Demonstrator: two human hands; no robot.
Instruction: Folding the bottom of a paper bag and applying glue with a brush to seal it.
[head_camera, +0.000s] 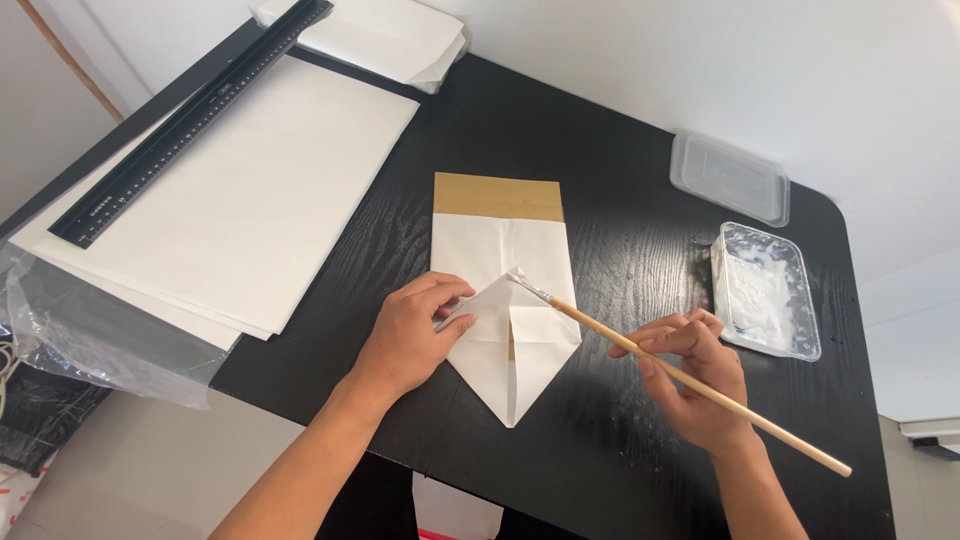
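Right hand: nearest me at lower right, my right hand (700, 385) pinches a wooden paste brush (680, 375), fingers closed round its shaft.
Brush axis: I see it run from lower right up-left; its bristle tip touches the folded white paper bag (505, 290) at frame centre.
Left hand: my left hand (410, 335) lies left of the tip, fingers spread flat, pressing down a folded flap; it is the nearer hand to the fold.
Bag: pointed end toward me, brown strip at its far end.
Containers: clear tub of white paste (765, 290) at right, its clear lid (730, 177) beyond.
Upper left: white sheets (250, 190), black ruler (190, 115).
Table: black table (620, 170).
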